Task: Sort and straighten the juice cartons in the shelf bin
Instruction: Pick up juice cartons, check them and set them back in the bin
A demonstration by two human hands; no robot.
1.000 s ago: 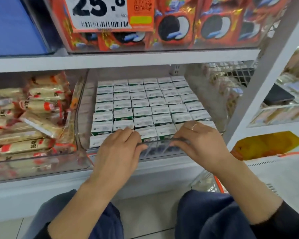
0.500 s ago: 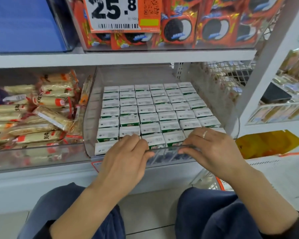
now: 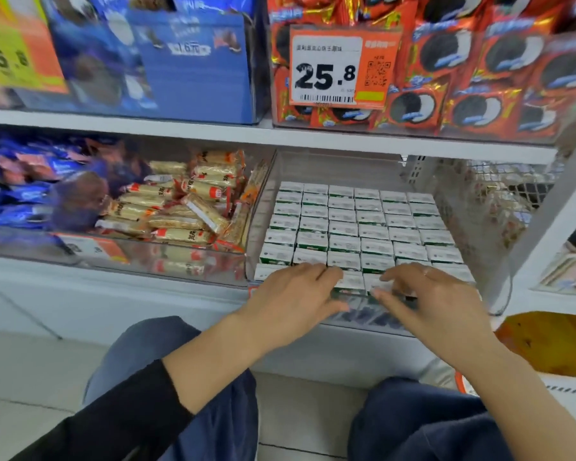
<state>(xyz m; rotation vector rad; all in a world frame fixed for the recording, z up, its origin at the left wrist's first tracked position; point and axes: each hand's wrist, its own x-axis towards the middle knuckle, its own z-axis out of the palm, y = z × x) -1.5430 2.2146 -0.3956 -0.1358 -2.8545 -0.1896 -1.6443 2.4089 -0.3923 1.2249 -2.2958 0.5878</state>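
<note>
Sliding closer together: left hand (image 3: 293, 301), right hand (image 3: 436, 304), front cartons (image 3: 350, 281).

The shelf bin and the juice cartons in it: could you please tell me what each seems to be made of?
The shelf bin looks like clear, glossy hard plastic: the snack packs beside it show through its side wall, which also catches reflections. The juice cartons look like coated paperboard with a smooth printed finish: crisp folded edges, flat white tops and green sides. The blur leaves the coating uncertain.
</note>
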